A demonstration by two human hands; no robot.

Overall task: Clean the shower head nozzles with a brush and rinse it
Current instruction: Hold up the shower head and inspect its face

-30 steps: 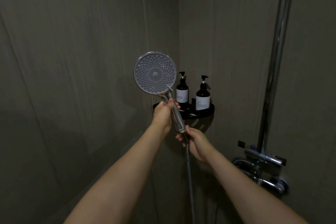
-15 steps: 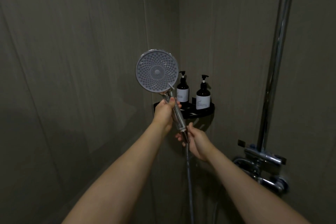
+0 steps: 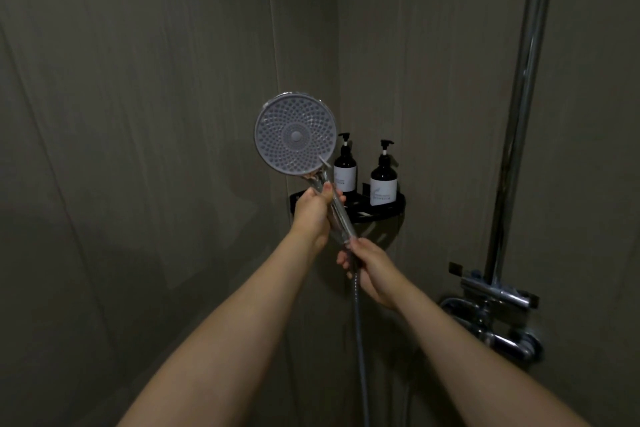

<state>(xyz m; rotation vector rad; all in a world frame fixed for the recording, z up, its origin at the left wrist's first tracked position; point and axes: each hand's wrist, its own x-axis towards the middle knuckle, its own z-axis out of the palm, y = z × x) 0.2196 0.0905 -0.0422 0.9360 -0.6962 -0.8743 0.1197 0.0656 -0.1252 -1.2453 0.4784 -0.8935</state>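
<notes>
Overhead, round dimpled shower head [image 3: 295, 136], left hand [image 3: 313, 213] gripping chrome handle

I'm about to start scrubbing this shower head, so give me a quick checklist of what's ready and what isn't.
1. Round grey shower head nozzle face turned toward the camera: ok.
2. Left hand grips the chrome handle: ok.
3. Right hand holds the handle's lower end at the metal hose: ok.
4. Brush in hand or in sight: not ok, none visible.
5. Free hand for brushing: not ok, both occupied.
6. Water off: ok, no spray visible.
</notes>
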